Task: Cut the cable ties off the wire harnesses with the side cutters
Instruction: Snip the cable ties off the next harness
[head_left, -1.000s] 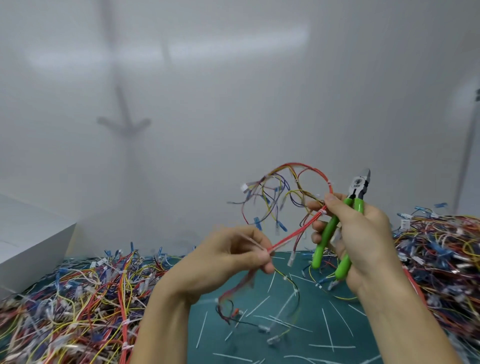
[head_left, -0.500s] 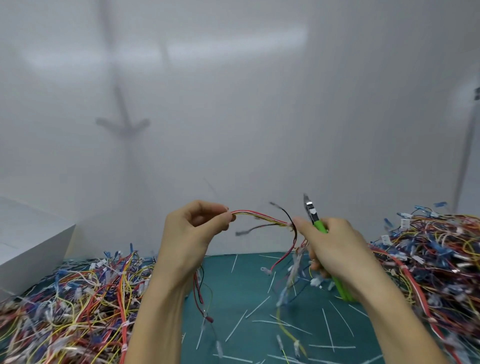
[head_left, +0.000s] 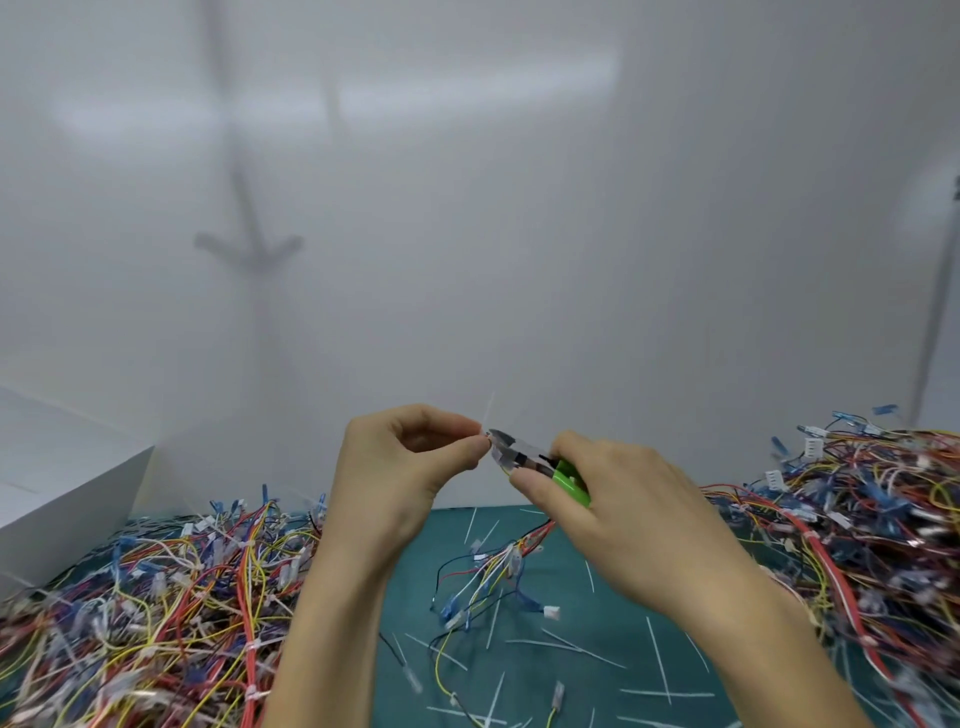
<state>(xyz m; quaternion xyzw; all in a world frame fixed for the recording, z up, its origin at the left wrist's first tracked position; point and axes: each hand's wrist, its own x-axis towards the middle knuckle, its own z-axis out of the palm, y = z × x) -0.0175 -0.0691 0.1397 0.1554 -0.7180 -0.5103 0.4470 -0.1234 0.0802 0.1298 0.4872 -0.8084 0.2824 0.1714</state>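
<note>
Two hands meet at centre frame on my feed. My left hand pinches a thin pale cable tie at the nose of the side cutters, which my right hand grips by the green handles. A wire harness dangles beneath them, above the teal tabletop strewn with cut ties. Tangled harness piles fill the lower left and right.
</note>
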